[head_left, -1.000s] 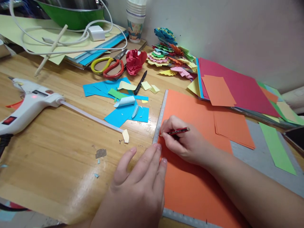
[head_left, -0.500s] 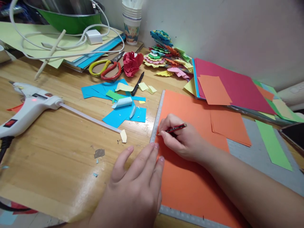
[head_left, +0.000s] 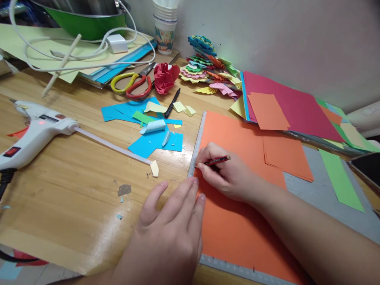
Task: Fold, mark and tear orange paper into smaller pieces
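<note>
My right hand (head_left: pixel 222 170) pinches a short dark red-and-black pencil (head_left: pixel 218 160), its tip at the left edge of a large orange sheet of paper (head_left: pixel 237 233). The sheet lies on a grey board (head_left: pixel 317 198) whose marked rim shows along the left and lower sides. My left hand (head_left: pixel 175 221) lies with fingers stretched out, the fingertips on the sheet's left edge just below the pencil tip. Smaller orange pieces (head_left: pixel 287 156) rest on the sheet's right part, beside a green strip (head_left: pixel 341 182).
A white glue gun (head_left: pixel 44 122) with a glue stick lies at left. Blue paper scraps (head_left: pixel 145 144), a black pen (head_left: pixel 172 103), scissors (head_left: pixel 130 85) and a crumpled red paper flower (head_left: pixel 166 78) lie farther back. Behind them stand paper cups (head_left: pixel 164 33). Red paper (head_left: pixel 293 103) lies at back right.
The pencil has tipped slightly, its upper end a little lower and farther left, and its point is slightly higher along the sheet's edge. My left hand stays nearly in place.
</note>
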Tool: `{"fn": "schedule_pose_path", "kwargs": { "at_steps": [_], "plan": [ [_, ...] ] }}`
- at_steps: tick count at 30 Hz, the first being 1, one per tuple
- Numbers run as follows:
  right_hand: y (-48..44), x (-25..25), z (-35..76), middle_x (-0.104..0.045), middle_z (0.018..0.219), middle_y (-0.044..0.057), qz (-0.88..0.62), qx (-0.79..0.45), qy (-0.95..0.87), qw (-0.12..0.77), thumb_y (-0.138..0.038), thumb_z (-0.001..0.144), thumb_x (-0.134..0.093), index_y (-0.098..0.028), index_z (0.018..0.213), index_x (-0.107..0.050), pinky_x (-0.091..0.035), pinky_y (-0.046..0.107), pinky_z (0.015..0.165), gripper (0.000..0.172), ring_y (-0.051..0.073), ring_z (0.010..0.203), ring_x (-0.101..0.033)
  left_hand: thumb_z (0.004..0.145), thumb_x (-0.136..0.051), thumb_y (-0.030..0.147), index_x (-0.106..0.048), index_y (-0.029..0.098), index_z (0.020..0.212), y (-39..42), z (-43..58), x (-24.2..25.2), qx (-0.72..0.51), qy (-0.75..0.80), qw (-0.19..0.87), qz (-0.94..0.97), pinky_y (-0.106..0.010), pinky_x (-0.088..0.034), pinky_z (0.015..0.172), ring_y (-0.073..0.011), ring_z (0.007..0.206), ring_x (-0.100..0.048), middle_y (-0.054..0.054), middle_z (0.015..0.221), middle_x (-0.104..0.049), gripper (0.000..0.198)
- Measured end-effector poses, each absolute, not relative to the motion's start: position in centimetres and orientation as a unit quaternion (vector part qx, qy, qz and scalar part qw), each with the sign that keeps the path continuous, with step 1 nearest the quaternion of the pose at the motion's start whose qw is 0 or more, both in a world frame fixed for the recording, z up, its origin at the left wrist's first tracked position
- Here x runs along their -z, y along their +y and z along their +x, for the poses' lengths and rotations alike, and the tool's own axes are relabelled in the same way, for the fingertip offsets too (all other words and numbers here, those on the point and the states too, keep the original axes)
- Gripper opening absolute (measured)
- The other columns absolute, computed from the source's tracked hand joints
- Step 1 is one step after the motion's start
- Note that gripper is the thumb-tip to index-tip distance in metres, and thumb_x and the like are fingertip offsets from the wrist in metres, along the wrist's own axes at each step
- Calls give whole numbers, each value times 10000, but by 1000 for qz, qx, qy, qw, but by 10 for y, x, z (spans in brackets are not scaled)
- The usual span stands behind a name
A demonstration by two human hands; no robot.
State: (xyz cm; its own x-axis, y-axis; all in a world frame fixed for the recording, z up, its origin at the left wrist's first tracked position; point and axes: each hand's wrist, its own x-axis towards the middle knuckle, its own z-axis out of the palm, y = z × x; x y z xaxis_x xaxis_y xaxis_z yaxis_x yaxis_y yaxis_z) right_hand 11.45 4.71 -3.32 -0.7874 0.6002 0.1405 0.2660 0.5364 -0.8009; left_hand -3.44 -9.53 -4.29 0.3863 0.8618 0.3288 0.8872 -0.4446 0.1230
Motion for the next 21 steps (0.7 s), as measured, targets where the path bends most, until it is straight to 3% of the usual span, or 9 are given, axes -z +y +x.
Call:
{"fn": "schedule_pose_path", "kwargs": {
  "at_steps": [4, 9, 21],
  "plan": [
    [49, 36, 115, -514, 743, -2, -245, -442, -827, 249, -147, 872, -454, -213, 811, -416, -418, 297, 598, 98, 139, 661, -515, 904, -336, 185, -587, 98, 1178, -92, -38, 36, 145, -505, 50, -849, -404, -200, 1087, -246, 1283, -453, -109, 1318, -561, 382],
    [48, 36, 117, -514, 734, -6, -254, -426, -839, 226, -150, 866, -458, -215, 806, -407, -409, 297, 590, 103, 142, 657, -524, 880, -355, 180, -593, 106, 1165, -90, -39, 32, 148, -501, 70, -850, -405, -209, 1079, -247, 1260, -481, -106, 1286, -589, 378],
    [48, 34, 115, -511, 718, -8, -260, -388, -863, 193, -135, 829, -466, -212, 799, -412, -367, 282, 536, 99, 121, 580, -446, 941, -369, 292, -591, 110, 1193, -96, -34, 42, 166, -525, 23, -835, -431, -168, 1113, -250, 1341, -367, -121, 1320, -562, 383]
  ]
}}
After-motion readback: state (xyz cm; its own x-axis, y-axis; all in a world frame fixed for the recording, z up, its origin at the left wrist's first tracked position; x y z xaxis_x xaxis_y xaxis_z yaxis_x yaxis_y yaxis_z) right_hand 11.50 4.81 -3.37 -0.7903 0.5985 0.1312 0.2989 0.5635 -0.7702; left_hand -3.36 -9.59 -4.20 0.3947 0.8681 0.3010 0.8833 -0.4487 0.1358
